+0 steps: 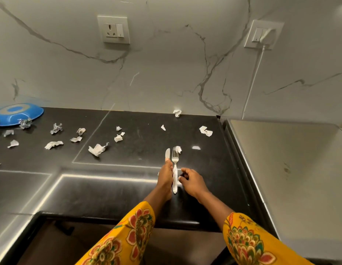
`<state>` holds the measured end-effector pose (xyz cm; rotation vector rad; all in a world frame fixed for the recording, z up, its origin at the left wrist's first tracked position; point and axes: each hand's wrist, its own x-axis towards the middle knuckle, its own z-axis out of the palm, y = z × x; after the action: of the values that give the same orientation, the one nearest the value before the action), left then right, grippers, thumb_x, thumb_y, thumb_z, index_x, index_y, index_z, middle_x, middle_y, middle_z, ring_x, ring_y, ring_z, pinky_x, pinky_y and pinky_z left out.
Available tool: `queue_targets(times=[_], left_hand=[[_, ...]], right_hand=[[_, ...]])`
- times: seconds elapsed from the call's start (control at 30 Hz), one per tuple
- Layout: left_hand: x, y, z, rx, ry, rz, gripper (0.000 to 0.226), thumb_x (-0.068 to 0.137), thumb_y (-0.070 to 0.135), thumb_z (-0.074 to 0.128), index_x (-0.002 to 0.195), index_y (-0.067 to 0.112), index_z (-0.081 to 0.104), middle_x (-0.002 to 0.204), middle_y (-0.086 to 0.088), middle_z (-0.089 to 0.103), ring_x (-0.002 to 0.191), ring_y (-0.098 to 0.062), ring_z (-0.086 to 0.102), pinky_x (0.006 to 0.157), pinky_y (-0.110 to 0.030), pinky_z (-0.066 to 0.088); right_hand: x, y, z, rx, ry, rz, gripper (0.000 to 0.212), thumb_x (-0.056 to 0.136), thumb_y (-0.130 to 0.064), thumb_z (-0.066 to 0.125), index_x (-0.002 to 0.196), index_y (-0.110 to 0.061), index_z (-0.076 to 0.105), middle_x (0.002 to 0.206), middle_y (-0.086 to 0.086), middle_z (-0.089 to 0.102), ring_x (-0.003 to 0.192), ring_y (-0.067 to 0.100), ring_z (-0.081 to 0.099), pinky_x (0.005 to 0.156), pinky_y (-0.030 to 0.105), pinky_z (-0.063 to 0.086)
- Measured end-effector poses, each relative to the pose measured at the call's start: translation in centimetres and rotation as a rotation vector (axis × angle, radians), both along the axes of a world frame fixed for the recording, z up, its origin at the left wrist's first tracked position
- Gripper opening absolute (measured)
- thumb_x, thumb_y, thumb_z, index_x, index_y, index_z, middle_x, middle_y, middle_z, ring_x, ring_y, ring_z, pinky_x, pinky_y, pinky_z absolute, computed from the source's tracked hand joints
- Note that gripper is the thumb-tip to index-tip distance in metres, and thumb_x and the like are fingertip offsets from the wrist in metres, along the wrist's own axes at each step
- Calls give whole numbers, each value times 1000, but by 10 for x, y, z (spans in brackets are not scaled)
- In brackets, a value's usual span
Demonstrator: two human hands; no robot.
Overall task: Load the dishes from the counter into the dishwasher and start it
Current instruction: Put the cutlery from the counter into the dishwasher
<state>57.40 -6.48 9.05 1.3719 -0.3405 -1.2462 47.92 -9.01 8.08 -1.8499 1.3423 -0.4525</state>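
Black desk (139, 188) carries a knife (167, 154) and fork (175, 169) side by side at centre, tips pointing to 12 o'clock. Left hand (165, 178) grips the knife handle, its thumb against the blade base. Right hand (192, 181), fingers curled, pinches the fork handle from 3 o'clock. Paper scraps (97, 149) lie scattered toward 10 o'clock, and a blue plate (18, 113) sits upside down at far 9 o'clock.

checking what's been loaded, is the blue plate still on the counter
Yes, the blue plate lies upside down at the counter's far left.
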Motion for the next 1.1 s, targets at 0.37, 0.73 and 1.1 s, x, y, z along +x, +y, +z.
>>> queue_targets(times=[0.37, 0.73, 1.1], left_hand=[[-13, -27, -9, -35, 4, 85, 36, 102, 15, 31, 72, 8, 50, 46, 0, 60, 38, -4, 56, 39, -11, 43], [-9, -32, -10, 41, -89, 113, 30, 97, 12, 34, 71, 15, 48, 60, -1, 40, 52, -8, 33, 49, -18, 27], [-10, -36, -11, 63, -53, 175, 30, 96, 10, 36, 68, 15, 46, 62, 0, 39, 51, -7, 31, 48, -19, 24]], right_hand=[[20, -40, -23, 76, -167, -164, 37, 80, 5, 50, 113, -9, 60, 100, 4, 62, 73, 8, 54, 63, 11, 42], [31, -49, -18, 233, -152, -216, 31, 76, -2, 60, 104, -15, 61, 108, 8, 65, 97, 24, 61, 78, 32, 51], [26, -42, -8, 249, -173, -211, 25, 83, -8, 58, 107, -13, 60, 112, 8, 64, 104, 26, 59, 83, 35, 50]])
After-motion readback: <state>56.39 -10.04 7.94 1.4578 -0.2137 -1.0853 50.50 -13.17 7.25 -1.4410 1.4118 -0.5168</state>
